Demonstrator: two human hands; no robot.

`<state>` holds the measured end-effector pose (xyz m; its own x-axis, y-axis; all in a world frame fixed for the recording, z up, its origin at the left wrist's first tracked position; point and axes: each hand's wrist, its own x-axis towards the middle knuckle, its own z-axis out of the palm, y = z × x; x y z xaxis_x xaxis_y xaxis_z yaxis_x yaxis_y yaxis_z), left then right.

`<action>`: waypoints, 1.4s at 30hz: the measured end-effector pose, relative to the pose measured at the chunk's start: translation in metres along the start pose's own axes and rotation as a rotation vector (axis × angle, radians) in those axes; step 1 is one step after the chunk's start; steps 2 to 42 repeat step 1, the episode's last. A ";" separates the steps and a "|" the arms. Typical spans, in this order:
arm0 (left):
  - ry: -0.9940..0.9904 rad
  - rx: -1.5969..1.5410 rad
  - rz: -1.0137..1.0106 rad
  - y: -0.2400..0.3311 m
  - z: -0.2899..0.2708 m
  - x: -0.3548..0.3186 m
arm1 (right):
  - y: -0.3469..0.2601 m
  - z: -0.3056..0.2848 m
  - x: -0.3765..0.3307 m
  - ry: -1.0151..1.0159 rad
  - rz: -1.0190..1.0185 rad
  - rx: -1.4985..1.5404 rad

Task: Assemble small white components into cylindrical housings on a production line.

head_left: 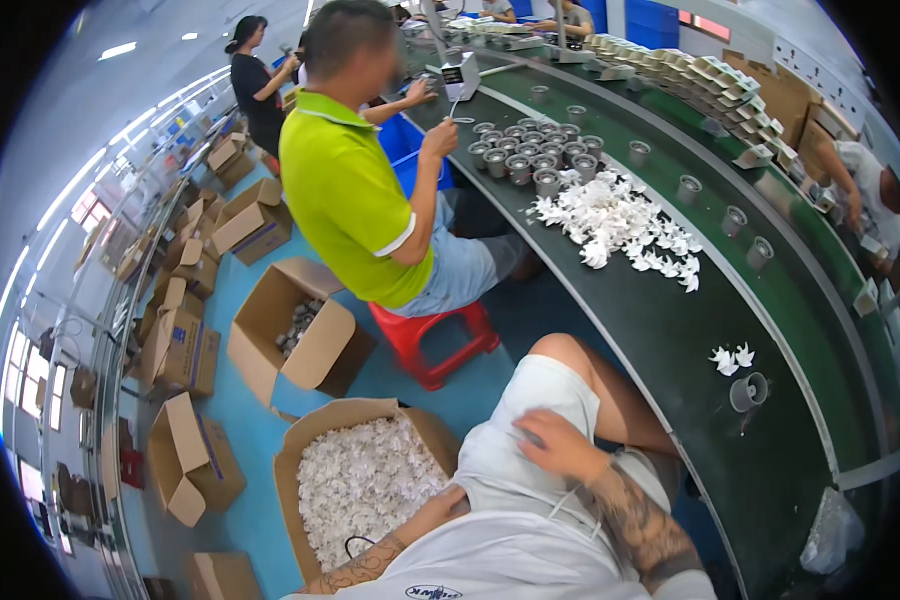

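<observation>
My right hand (562,447) rests on my thigh over the white shorts (545,395), its fingers apart; a greyish patch between thumb and fingers looks like shadowed cloth. My left hand (447,506) lies at my hip beside the shorts, its fingers hidden. Beside it stands an open carton (288,480) filled with small white star-shaped plastic parts (370,475). On the green conveyor belt (660,345) to my right, a grey cup (748,392) lies tilted near two white star-shaped parts (733,358). Farther up are a heap of these white parts (620,220) and several grey cups (545,160).
A co-worker in a lime shirt (345,200) sits ahead on a red stool (435,345), handling a white cord. An open carton with grey pieces (300,325) stands on the blue floor. More cartons (180,350) line the left. A clear plastic bag (832,530) lies right.
</observation>
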<state>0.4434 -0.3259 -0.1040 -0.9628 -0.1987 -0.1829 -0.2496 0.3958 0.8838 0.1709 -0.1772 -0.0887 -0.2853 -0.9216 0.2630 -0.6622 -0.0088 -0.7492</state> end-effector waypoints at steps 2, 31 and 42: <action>0.007 -0.003 -0.006 0.001 0.002 -0.010 | 0.003 0.003 0.018 -0.079 -0.013 -0.077; 0.007 -0.003 -0.006 0.001 0.002 -0.010 | 0.003 0.003 0.018 -0.079 -0.013 -0.077; 0.007 -0.003 -0.006 0.001 0.002 -0.010 | 0.003 0.003 0.018 -0.079 -0.013 -0.077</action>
